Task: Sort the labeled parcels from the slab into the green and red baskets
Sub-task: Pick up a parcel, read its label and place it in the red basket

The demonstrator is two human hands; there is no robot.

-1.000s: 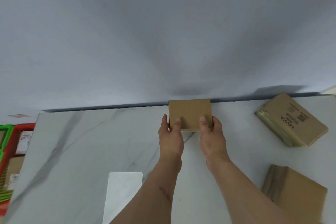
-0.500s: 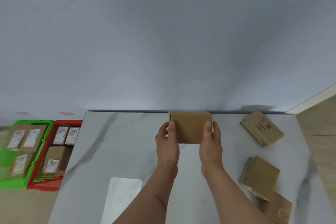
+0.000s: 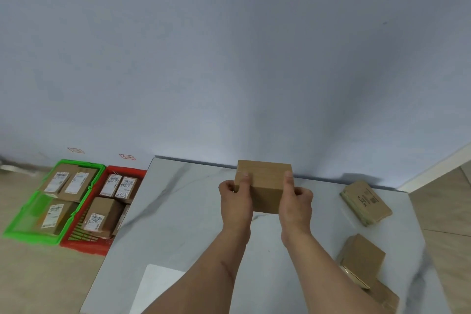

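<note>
White marble-veined slab [image 3: 178, 211] is backed by a pale wall; labelled parcels are already held in the green plastic basket [image 3: 15, 231] and red plastic basket [image 3: 84, 247] at left, while three lie at right. One plain brown cardboard box [image 3: 265, 186], no label showing, is pinched above the slab's far edge between left hand [image 3: 235, 202] and right hand [image 3: 295, 202].

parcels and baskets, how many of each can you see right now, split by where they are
parcel held in both hands: 1
parcels loose on the slab: 3 visible
parcels in the green basket: 3 showing labels
parcels in the red basket: 3 showing labels
baskets: 2
total: 10 parcels, 2 baskets
</note>
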